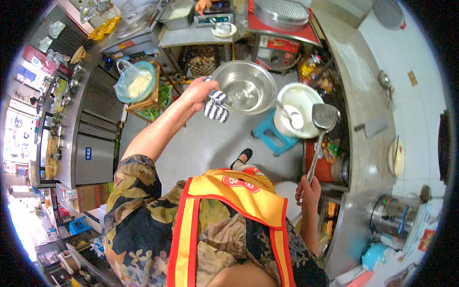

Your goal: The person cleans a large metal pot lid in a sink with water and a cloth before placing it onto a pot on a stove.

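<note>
My left hand [200, 94] grips the rim of a stainless steel bowl [244, 86]. A black-and-white striped cloth [217, 107] hangs from the same hand beside the bowl. The bowl's inside shines; I cannot tell whether it holds liquid. In my right hand [309, 190] is the metal handle of a wok spatula [324, 117], its blade pointing away from me. That blade overlaps the near right rim of a white bucket [304, 94] in the view; whether they touch is unclear. A ladle [296, 119] lies inside the bucket, which stands on a blue plastic stool [276, 134].
A teal basin [152, 70] with a plastic bag of pale food sits at left on a wooden stand. Along the right runs a metal counter [365, 104] bearing a cleaver [374, 127]. A steamer [281, 13] and a scale [214, 20] stand ahead. Steel cabinets [95, 158] line the left.
</note>
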### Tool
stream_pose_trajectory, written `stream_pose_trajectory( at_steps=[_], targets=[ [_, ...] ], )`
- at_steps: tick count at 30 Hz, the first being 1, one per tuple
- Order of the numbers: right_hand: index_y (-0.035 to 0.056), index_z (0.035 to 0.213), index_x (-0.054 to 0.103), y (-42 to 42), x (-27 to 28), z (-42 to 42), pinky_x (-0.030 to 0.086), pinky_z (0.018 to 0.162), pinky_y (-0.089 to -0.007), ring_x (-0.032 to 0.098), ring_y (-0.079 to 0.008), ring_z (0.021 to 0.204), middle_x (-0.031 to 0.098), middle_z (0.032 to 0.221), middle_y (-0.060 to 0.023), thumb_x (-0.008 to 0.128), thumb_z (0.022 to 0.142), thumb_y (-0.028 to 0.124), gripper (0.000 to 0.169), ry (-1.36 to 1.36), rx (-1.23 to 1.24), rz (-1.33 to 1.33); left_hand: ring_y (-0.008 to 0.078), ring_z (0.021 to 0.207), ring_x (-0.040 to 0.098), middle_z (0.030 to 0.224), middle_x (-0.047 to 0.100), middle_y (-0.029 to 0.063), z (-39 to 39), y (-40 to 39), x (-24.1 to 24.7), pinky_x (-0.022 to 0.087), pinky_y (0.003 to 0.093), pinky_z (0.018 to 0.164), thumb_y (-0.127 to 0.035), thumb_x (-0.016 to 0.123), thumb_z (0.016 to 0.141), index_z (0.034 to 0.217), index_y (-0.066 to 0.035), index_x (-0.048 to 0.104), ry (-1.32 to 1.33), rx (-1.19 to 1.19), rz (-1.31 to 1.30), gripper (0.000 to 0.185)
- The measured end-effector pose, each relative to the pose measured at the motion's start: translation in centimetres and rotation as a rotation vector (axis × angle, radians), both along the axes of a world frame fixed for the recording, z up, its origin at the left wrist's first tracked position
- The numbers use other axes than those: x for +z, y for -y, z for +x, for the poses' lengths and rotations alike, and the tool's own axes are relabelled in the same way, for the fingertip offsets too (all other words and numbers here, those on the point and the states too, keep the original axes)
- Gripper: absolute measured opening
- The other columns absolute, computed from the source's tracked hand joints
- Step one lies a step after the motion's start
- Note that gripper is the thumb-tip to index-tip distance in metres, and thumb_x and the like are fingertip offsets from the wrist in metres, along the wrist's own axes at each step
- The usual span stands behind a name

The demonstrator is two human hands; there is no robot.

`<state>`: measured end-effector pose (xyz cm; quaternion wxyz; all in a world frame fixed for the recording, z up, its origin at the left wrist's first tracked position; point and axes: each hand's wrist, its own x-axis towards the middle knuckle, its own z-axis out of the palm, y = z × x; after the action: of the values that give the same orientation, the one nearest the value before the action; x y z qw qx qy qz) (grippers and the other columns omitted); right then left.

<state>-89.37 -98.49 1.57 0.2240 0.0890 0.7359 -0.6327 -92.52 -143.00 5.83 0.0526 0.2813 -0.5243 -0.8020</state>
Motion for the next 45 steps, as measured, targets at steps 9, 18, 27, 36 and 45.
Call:
stream_pose_trajectory(
  at_steps=[9,18,27,36,45],
  targets=[
    [0.0067,0.085,0.048,8.9,-2.7,-15.2,0.032,0.031,-0.025,0.039,-0.0097,0.036,0.045,0.056,-0.0011,0.051,0.091,0.015,0.011,-0.11,0.042,-0.149,0.0161,0.054,0.054,0.063,0.054,0.0038,-11.0,14.0,3.4,0.046,0.0325,0.05,0.001,0.056,0.069,0.068,-0.004,0.053,-0.102,0.138,-0.054,0.006],
    [0.0078,0.083,0.045,16.7,-0.1,-24.7,0.033,0.032,-0.0256,0.042,-0.0098,0.039,0.044,0.056,-0.0004,0.052,0.091,0.015,0.013,-0.014,-0.06,-0.085,0.0195,0.054,0.056,0.062,0.055,0.0056,-26.1,33.1,6.3,0.048,0.0357,0.05,0.0,0.055,0.072,0.071,-0.002,0.053,-0.102,0.31,-0.079,0.003],
    [0.0075,0.087,0.046,28.0,-1.0,-30.5,0.033,0.032,-0.0248,0.044,-0.0102,0.042,0.045,0.056,-0.001,0.053,0.09,0.018,0.013,0.003,-0.321,0.084,0.0203,0.055,0.056,0.063,0.055,0.0069,-41.4,53.6,3.7,0.049,0.0359,0.05,-0.001,0.054,0.073,0.071,-0.002,0.054,-0.083,0.276,-0.118,0.002],
    [0.0089,0.082,0.045,41.1,1.1,-34.6,0.033,0.034,-0.0236,0.042,-0.0102,0.041,0.042,0.054,0.0003,0.053,0.091,0.019,0.016,0.06,-0.481,0.042,0.0234,0.061,0.058,0.075,0.056,0.0129,-51.5,62.9,2.9,0.049,0.0381,0.049,0.002,0.059,0.066,0.088,0.009,0.053,0.007,0.316,-0.293,0.024],
    [0.0067,0.085,0.046,46.6,1.5,-42.4,0.032,0.03,-0.023,0.039,-0.0094,0.036,0.042,0.052,0.0,0.055,0.09,0.019,0.016,0.071,-0.389,0.102,0.0218,0.062,0.059,0.077,0.058,0.0143,-58.5,71.1,-2.9,0.048,0.0367,0.049,-0.001,0.063,0.064,0.089,0.012,0.054,0.099,0.3,-0.362,0.03]
  ],
)
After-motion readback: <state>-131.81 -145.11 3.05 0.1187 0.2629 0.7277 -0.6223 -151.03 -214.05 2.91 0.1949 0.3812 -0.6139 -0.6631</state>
